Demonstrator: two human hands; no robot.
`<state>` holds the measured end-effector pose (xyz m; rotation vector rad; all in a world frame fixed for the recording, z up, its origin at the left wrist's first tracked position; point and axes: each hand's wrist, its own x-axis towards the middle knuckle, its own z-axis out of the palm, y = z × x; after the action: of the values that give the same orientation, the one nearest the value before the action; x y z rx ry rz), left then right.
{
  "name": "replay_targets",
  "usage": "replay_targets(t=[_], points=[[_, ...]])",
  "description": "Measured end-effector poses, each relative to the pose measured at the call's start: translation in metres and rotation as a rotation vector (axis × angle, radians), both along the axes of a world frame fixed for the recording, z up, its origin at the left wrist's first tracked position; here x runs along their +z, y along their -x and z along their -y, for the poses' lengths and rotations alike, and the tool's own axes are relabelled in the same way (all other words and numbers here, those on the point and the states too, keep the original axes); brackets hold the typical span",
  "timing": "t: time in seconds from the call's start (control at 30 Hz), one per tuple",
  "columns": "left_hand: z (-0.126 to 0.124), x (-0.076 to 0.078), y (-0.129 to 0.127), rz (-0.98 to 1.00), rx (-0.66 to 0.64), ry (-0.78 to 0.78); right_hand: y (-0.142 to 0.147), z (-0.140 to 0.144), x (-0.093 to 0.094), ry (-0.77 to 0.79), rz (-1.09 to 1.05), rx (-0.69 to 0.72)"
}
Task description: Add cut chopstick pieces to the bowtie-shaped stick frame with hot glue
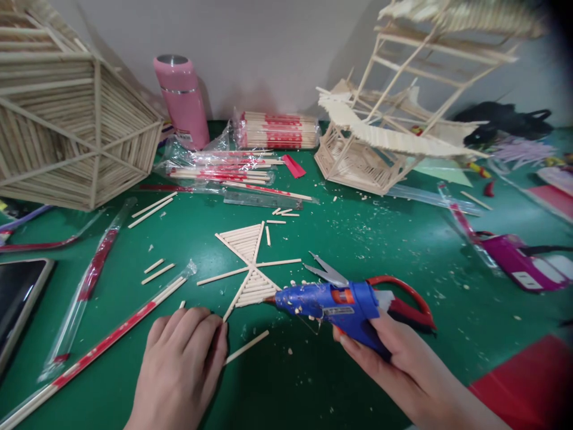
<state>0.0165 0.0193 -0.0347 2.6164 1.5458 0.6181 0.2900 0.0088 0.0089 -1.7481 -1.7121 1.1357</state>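
Observation:
My right hand [394, 358] is closed around the handle of a blue hot glue gun [326, 301], its nozzle pointing left. The nozzle tip is at the lower filled wedge of a six-spoked wooden stick frame [252, 266]. Two opposite wedges are filled with rows of short sticks; the other spokes stand bare. My left hand [183, 358] rests with curled fingers at the end of the lower-left spoke, its fingertips partly hidden. A loose stick [248, 346] reaches out beside the left thumb. Scissors [329, 272] with red handles lie behind the glue gun, which partly covers them.
A stick-built roof panel [96, 149] leans at the left, near a pink bottle [182, 101]. Packs of chopsticks [280, 130] lie by the wall. A stick pavilion model [394, 119] stands at back right. Wrapped chopsticks [120, 325] and a phone-like device [22, 304] lie left.

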Motion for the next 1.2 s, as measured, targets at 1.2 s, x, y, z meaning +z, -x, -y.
replay_targets(t=[1.2], points=[[-0.003,-0.004,0.004,0.002,0.022,-0.036,-0.001,0.004,0.002,0.004,0.111,-0.021]])
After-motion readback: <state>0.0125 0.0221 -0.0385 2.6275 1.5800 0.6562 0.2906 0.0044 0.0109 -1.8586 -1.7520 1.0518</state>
